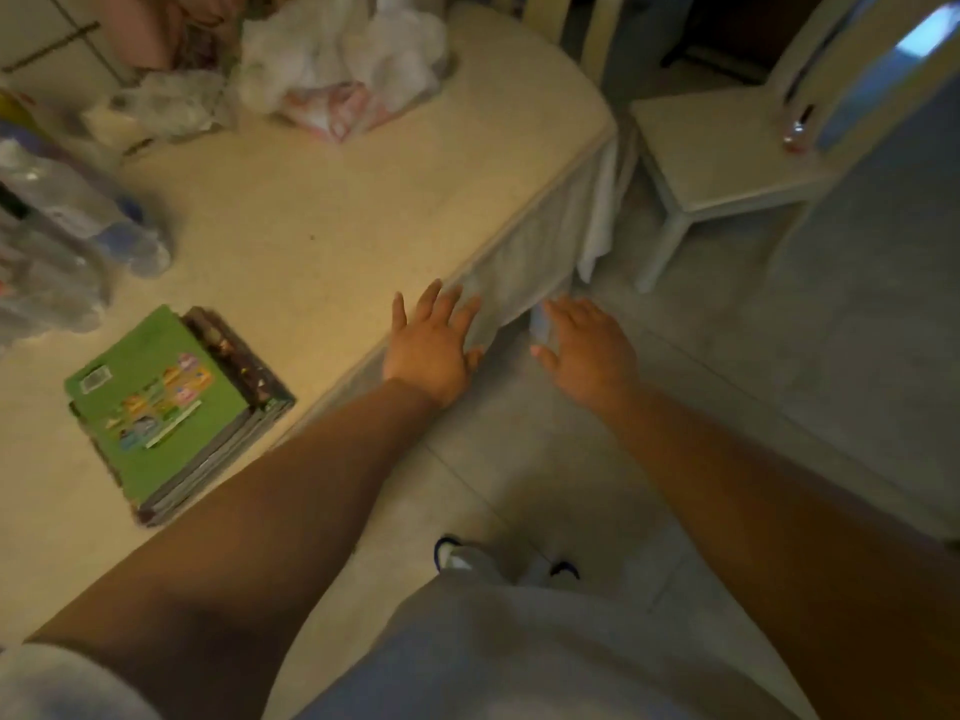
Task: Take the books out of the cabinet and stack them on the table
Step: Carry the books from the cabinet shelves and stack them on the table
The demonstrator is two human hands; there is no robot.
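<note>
A stack of books (171,413) with a green cover on top lies on the cream table (332,215), near its front edge at the left. My left hand (434,345) hovers over the table's edge to the right of the stack, fingers spread, holding nothing. My right hand (587,350) is stretched out over the floor beside the table, fingers straight and empty. No cabinet is in view.
Plastic bags (343,59) are heaped at the table's far end and clear plastic packaging (62,220) along its left side. A pale chair (727,153) stands on the tiled floor (779,330) at the right. My feet show below.
</note>
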